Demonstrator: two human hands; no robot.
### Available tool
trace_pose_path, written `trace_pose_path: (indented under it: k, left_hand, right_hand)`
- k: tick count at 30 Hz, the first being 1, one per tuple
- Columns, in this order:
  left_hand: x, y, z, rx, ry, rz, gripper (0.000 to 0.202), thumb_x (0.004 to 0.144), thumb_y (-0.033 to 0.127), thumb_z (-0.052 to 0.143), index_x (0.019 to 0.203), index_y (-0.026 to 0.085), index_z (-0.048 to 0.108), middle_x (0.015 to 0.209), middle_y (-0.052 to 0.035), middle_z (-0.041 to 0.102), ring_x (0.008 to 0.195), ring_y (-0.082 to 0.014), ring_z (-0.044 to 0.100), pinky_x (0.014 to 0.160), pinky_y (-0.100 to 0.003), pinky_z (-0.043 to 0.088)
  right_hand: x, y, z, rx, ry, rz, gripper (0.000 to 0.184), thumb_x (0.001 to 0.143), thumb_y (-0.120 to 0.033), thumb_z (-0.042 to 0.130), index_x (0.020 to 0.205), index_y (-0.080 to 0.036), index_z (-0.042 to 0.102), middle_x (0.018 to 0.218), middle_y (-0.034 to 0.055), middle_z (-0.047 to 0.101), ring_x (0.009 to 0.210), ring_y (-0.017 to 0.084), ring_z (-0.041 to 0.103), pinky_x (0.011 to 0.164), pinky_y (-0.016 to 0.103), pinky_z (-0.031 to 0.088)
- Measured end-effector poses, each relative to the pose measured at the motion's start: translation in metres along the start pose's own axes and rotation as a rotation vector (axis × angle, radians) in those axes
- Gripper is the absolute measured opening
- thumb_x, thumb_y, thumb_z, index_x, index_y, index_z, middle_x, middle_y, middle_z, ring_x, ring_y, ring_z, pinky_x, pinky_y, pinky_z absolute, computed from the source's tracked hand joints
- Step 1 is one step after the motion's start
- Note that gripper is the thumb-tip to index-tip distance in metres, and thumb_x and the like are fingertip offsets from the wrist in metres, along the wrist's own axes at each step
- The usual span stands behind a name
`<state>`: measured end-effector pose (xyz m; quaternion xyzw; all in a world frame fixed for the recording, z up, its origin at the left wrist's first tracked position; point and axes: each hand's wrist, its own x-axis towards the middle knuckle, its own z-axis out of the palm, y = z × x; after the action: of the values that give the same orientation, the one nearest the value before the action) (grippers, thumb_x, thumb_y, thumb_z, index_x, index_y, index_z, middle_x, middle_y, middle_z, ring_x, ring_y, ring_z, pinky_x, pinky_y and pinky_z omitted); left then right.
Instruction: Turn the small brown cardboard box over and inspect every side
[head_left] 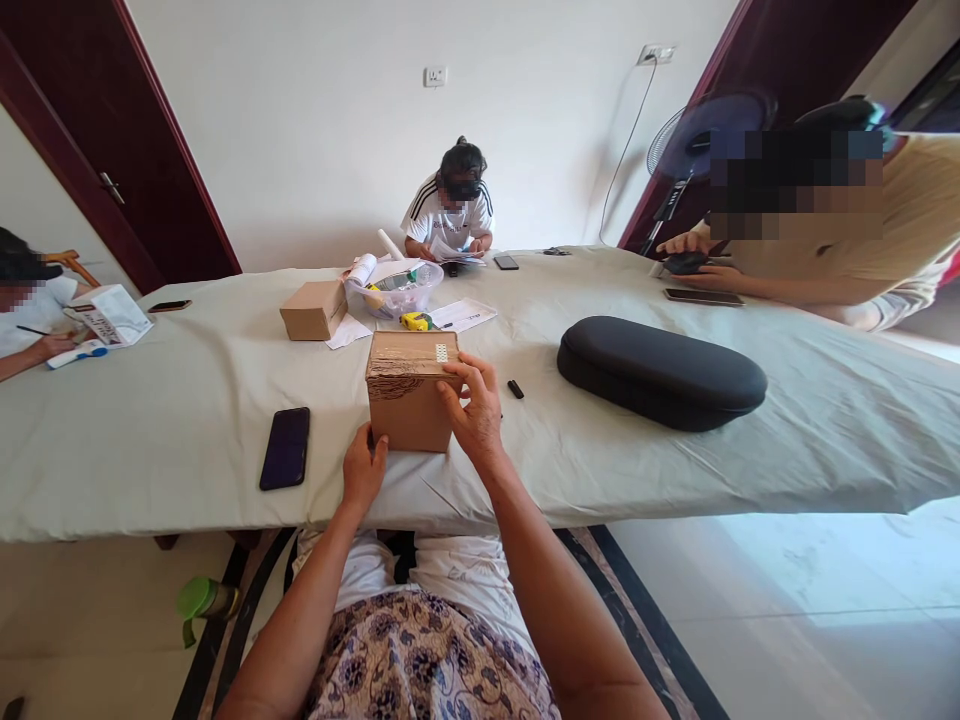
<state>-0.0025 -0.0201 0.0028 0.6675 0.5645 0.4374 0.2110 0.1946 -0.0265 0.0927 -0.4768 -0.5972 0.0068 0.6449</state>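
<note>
A brown cardboard box (405, 395) stands on the table's near edge in front of me. Its top is taped and carries a small white label. My right hand (472, 412) rests on the box's right side and top corner, with its fingers curled over the edge. My left hand (363, 472) presses against the lower left corner of the box, thumb up along its front face. Both hands hold the box steady.
A dark phone (286, 447) lies left of the box. A black padded case (660, 370) lies to the right, with a small black item (515, 389) between. Further back are a second carton (313, 309), a plastic bowl (401, 290) and a tape measure (415, 321). Three other people sit around the cloth-covered table (150, 420).
</note>
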Motion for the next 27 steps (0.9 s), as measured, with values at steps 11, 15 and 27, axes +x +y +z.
trace_pose_path:
  k: [11, 15, 27]
  left_hand:
    - [0.0004, 0.0009, -0.0009, -0.011, -0.007, -0.03, 0.034, 0.091, 0.036, 0.05, 0.117, 0.017, 0.06, 0.108, -0.012, 0.071, 0.099, -0.027, 0.067, 0.09, -0.041, 0.051]
    - [0.0, 0.0035, -0.0024, -0.004, -0.014, -0.031, 0.034, 0.091, 0.036, 0.05, 0.117, 0.016, 0.06, 0.109, -0.0122, 0.071, 0.101, -0.0265, 0.066, 0.091, -0.039, 0.05]
    - [-0.002, 0.0042, -0.0008, -0.027, -0.015, -0.037, 0.034, 0.091, 0.035, 0.051, 0.119, 0.016, 0.058, 0.111, -0.0122, 0.07, 0.103, -0.0262, 0.066, 0.093, -0.039, 0.05]
  right_hand:
    - [0.001, -0.0017, -0.0005, -0.011, -0.02, 0.03, 0.02, 0.089, -0.034, 0.061, 0.107, -0.025, 0.064, 0.125, 0.0103, 0.056, 0.112, 0.025, 0.059, 0.07, 0.035, 0.058]
    - [0.0019, -0.0016, 0.0028, -0.031, 0.012, 0.046, 0.024, 0.085, -0.037, 0.07, 0.103, -0.024, 0.063, 0.124, 0.0102, 0.055, 0.114, 0.027, 0.057, 0.081, 0.041, 0.058]
    - [0.0037, -0.0027, -0.0001, -0.051, 0.053, -0.011, 0.021, 0.099, -0.039, 0.05, 0.1, -0.027, 0.066, 0.116, 0.0075, 0.059, 0.109, 0.023, 0.059, 0.086, 0.039, 0.056]
